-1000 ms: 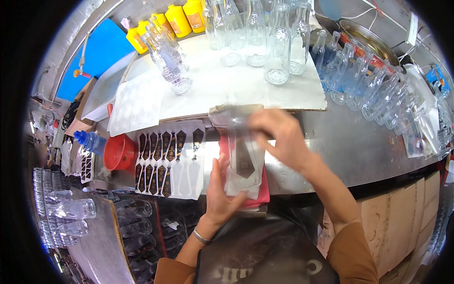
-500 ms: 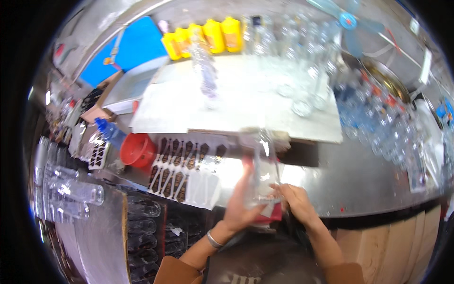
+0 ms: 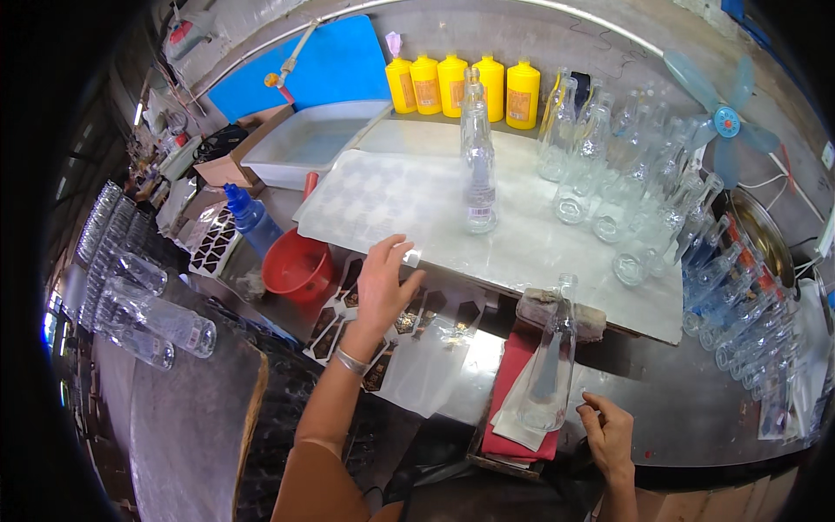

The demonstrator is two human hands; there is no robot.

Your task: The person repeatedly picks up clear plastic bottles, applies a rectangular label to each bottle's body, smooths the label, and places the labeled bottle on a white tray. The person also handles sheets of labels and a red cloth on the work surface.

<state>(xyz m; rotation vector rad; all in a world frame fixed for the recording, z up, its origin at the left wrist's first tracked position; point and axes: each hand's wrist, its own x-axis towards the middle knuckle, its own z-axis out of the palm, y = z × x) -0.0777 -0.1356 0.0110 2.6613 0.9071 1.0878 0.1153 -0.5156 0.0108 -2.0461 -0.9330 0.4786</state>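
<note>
A clear glass bottle [image 3: 554, 370] rests on a red cloth pad [image 3: 502, 404] with pale folded cloth beneath it, its neck against a wrapped roll [image 3: 586, 318]. My right hand [image 3: 609, 435] is just right of the bottle's base, fingers loosely curled and apart, with nothing visible in them. My left hand [image 3: 381, 287] reaches over the front edge of the white board [image 3: 383, 196], thumb and fingers apart. A small pale patch shows by its fingertips; whether the hand touches it, I cannot tell. Below it lie sheets of dark kite-shaped labels [image 3: 376, 376], partly covered by my arm.
A bottle with a printed mark [image 3: 480, 187] stands on the board, with several clear bottles [image 3: 609, 174] at right. Yellow bottles [image 3: 452, 85] line the back. A red bucket [image 3: 297, 265], blue bottle [image 3: 252, 217] and white tray [image 3: 304, 143] are left; a fan [image 3: 726, 122] is right.
Both hands were at the clear bottle and are now off it. My left hand has moved left and forward, my right hand slightly right. The bottle now rests on the pad; the view has shifted.
</note>
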